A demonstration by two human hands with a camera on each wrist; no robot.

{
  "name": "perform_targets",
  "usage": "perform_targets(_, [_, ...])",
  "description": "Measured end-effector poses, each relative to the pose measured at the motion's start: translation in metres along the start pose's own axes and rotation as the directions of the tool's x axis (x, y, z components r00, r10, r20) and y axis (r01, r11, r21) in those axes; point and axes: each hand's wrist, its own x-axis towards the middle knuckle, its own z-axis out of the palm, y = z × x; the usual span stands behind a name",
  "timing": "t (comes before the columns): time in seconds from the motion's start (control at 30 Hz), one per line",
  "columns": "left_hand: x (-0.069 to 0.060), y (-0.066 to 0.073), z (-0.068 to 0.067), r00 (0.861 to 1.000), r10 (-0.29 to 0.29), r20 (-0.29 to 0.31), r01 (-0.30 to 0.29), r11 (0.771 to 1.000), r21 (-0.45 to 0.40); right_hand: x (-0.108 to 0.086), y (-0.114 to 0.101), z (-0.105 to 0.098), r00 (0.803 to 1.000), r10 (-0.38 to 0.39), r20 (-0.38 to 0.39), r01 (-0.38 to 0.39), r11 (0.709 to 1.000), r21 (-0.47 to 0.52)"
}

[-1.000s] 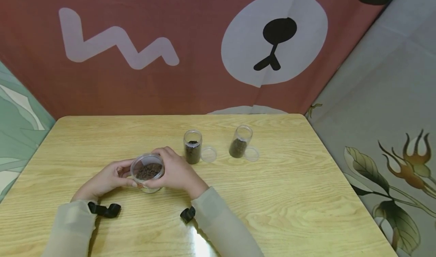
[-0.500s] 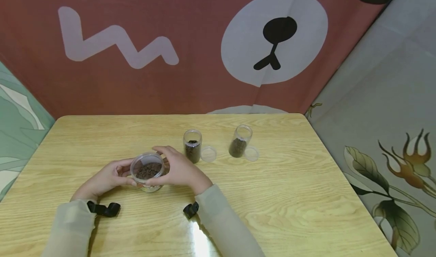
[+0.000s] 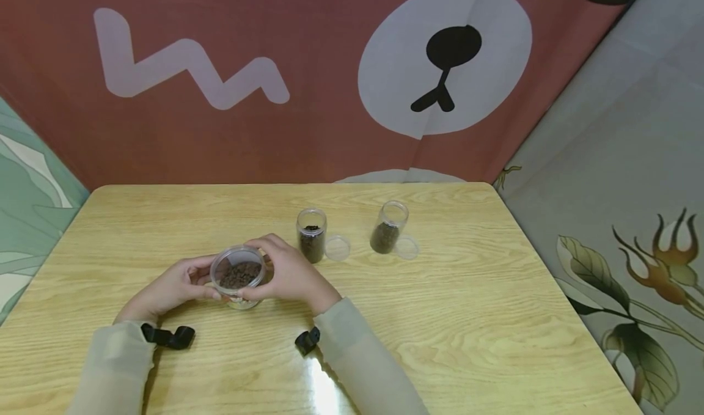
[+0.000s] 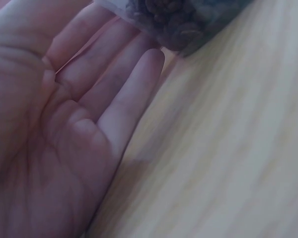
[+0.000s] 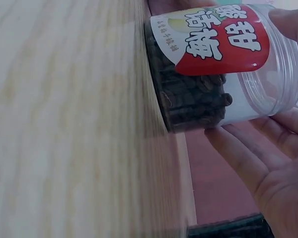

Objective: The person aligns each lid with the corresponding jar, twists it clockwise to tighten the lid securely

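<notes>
Wood-grain table (image 3: 467, 317), red-brown cloth (image 3: 319, 140) behind. Left hand (image 3: 173, 286): thumb and fingers pinching left side of wide clear jar (image 5: 213, 54) standing on table, dark pieces (image 3: 241, 274) inside. Right hand (image 3: 291, 277): pinching its right side. Farther right: narrow jar (image 3: 311, 247), clear lid (image 3: 338, 248), second narrow jar (image 3: 385, 238), second lid (image 3: 407, 248).

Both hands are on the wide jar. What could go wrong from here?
1. I can't tell whether a clear lid covers the wide jar; if it's open, tilting it could spill the dark pieces.
2. The right hand is close to the nearer tall jar, so a careless move might knock that over.
3. The tall jar's clear lid appears to lie beside it, so toppling could scatter its contents.
</notes>
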Motion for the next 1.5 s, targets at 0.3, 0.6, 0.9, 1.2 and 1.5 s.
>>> perform_targets(0.3, [-0.0007, 0.0002, -0.0005, 1.0, 0.012, -0.004, -0.012, 1.0, -0.01, 0.0008, -0.0046, 0.0036, 0.999, 0.025, -0.043, -0.024, 1.0, 0.02])
perform_targets(0.6, [-0.0008, -0.0021, -0.0016, 1.0, 0.031, 0.006, -0.031, 0.999, -0.029, 0.0007, -0.0036, 0.0055, 0.998, 0.031, -0.053, -0.03, 0.999, 0.022])
perform_targets(0.9, [-0.0002, -0.0027, -0.0021, 1.0, 0.014, 0.013, -0.013, 0.999, -0.034, -0.0001, -0.0019, 0.0038, 0.999, 0.041, -0.025, -0.04, 0.998, 0.054])
perform_targets(1.2, [0.0002, -0.0038, -0.0028, 0.999, -0.031, -0.011, 0.03, 0.999, -0.041, -0.0013, -0.0029, -0.0016, 0.998, 0.051, 0.027, -0.054, 0.993, 0.102])
perform_targets(1.5, [-0.0004, -0.0007, -0.0005, 1.0, 0.016, -0.001, -0.016, 0.998, -0.058, 0.0011, -0.0003, 0.0003, 0.994, 0.08, 0.075, -0.086, 0.992, 0.089])
